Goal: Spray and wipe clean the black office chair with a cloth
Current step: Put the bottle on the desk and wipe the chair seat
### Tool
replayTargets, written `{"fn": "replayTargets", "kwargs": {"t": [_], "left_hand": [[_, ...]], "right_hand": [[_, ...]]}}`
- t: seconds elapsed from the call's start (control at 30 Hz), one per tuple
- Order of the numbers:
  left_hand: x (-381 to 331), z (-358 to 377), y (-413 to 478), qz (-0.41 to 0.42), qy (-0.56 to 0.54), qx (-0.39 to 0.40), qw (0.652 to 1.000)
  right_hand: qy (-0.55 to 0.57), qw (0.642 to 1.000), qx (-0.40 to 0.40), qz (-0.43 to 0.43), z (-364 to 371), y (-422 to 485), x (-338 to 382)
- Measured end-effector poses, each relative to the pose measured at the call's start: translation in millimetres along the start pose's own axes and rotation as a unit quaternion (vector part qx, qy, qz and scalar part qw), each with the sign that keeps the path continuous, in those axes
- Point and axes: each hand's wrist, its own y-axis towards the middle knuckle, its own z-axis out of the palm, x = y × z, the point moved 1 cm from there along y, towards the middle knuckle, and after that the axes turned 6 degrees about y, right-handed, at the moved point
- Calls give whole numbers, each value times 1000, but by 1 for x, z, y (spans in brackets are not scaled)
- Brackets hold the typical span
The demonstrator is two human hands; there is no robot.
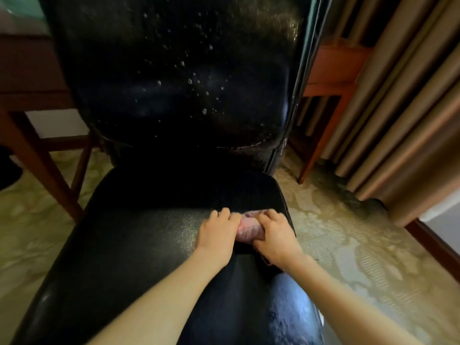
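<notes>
The black office chair (139,245) fills the middle of the head view, its tall backrest (179,70) speckled with spray droplets. A bunched pink cloth (249,227) lies on the right side of the seat. My left hand (219,232) grips the cloth's left side with curled fingers. My right hand (276,235) grips its right side, thumb and fingers curled over it. Most of the cloth is hidden between and under the two hands. No spray bottle is in view.
A wooden table with crossed legs (49,155) stands at the left of the chair. A reddish wooden side table (333,70) and beige curtains (403,108) are at the right. Patterned carpet (348,245) lies around the chair.
</notes>
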Motion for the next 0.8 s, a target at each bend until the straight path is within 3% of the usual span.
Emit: {"fn": "replayTargets", "kwargs": {"t": [0.4,0.63,0.8], "left_hand": [[-25,-15,-178,6,21,60,998],[-14,-14,-182,-1,14,33,999],[-3,-11,-132,-25,4,9,1000]], "right_hand": [[42,999,-4,-35,32,-174,32],[11,998,-15,-56,39,-169,40],[7,999,-32,-37,36,-116,36]]}}
